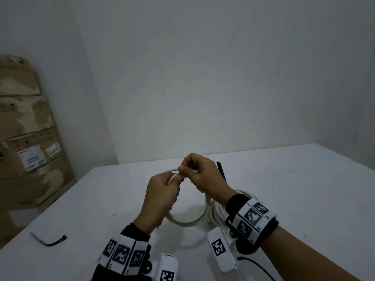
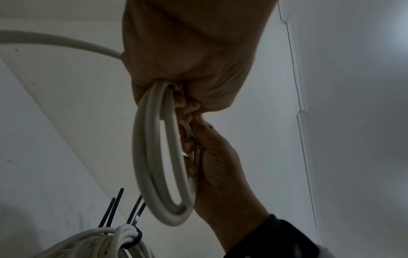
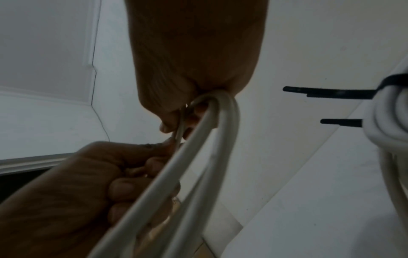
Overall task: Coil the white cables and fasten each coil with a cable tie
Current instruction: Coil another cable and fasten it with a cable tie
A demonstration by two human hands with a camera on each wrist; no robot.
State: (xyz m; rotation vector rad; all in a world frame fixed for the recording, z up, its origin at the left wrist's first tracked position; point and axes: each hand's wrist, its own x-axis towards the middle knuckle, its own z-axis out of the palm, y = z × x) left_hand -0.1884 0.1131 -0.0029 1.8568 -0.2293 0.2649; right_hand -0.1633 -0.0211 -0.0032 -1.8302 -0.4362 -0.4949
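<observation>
Dim, plain white walls [image 1: 203,78] meet in a corner beyond the hands; stacked cardboard boxes [image 1: 26,138] stand far left of the white table [image 1: 304,189].

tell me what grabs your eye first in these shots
Both hands, left and right, meet over the middle of the white table, gripping the top of a white cable coil that hangs below them. Just right of it lie coils already bound with black ties, tails sticking up. One loose black tie lies near the table's left edge.
</observation>
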